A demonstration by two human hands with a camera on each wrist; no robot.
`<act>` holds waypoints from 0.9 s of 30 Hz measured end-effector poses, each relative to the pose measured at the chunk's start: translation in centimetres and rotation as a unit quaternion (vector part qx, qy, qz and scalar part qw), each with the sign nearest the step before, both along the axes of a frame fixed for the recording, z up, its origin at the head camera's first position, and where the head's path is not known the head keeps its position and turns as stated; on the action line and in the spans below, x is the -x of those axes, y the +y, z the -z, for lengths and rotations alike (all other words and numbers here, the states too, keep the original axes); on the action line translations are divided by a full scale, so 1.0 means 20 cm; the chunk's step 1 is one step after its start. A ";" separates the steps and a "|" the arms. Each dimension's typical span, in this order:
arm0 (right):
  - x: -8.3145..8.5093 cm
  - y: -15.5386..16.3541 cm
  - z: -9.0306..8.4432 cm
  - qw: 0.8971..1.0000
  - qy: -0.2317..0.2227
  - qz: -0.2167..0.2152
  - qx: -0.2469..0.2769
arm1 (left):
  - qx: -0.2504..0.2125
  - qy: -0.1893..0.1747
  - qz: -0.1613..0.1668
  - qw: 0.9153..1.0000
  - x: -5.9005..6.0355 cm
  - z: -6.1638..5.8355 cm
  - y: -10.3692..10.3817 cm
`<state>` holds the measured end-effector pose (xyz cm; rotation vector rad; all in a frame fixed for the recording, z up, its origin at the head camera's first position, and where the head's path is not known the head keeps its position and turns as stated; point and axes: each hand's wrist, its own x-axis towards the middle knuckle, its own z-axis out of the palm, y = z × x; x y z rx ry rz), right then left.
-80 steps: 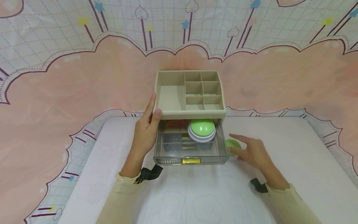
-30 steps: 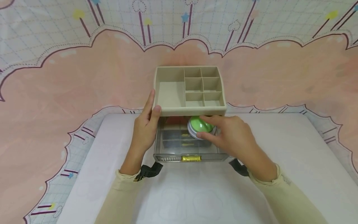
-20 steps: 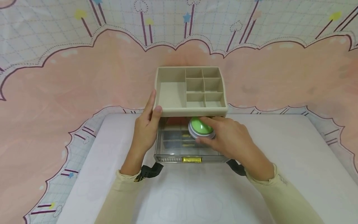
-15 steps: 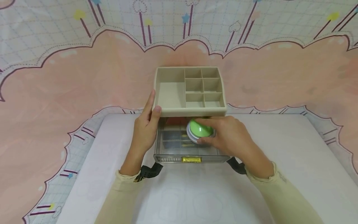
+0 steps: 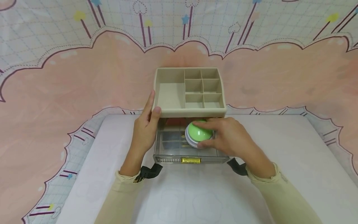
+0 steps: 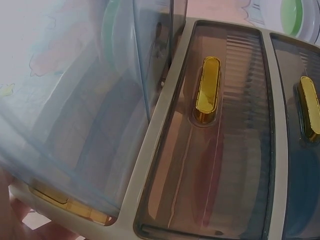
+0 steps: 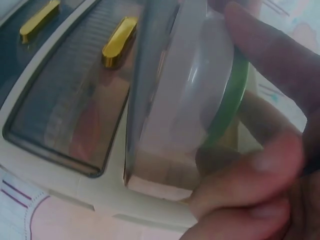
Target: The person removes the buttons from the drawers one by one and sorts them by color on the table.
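My right hand [image 5: 230, 135] grips a round white jar [image 5: 191, 140] with a glossy green domed lid [image 5: 199, 132], index finger across the lid and thumb low at the near side. It tilts slightly inside the clear grey drawer [image 5: 170, 151], which is pulled out from a beige desktop organizer [image 5: 193, 112]. In the right wrist view the fingers [image 7: 250, 175] curl about the jar's green rim [image 7: 235, 95]. My left hand [image 5: 144, 127] lies against the organizer's left side, index finger straight along it and thumb at the front corner.
Compartments [image 5: 170, 96] in the organizer's top hold nothing. Two lower drawers with gold handles [image 6: 207, 90] are closed. A second green-and-white round thing [image 6: 292, 17] sits beyond the organizer in the left wrist view. White table [image 5: 179, 193] in front; patterned cloth [image 5: 84, 77] behind.
My right hand has left the green thing on the table beside the drawer and taken hold of the jar inside. The jar has shifted left and toward me, tilting. The left hand stays put.
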<state>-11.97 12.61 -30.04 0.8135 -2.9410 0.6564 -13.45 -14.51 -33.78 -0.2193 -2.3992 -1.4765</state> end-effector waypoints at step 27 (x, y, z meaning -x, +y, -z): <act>-0.13 0.06 -0.10 0.988 0.111 0.001 0.105 | 0.001 0.004 -0.002 1.000 0.00 0.01 0.00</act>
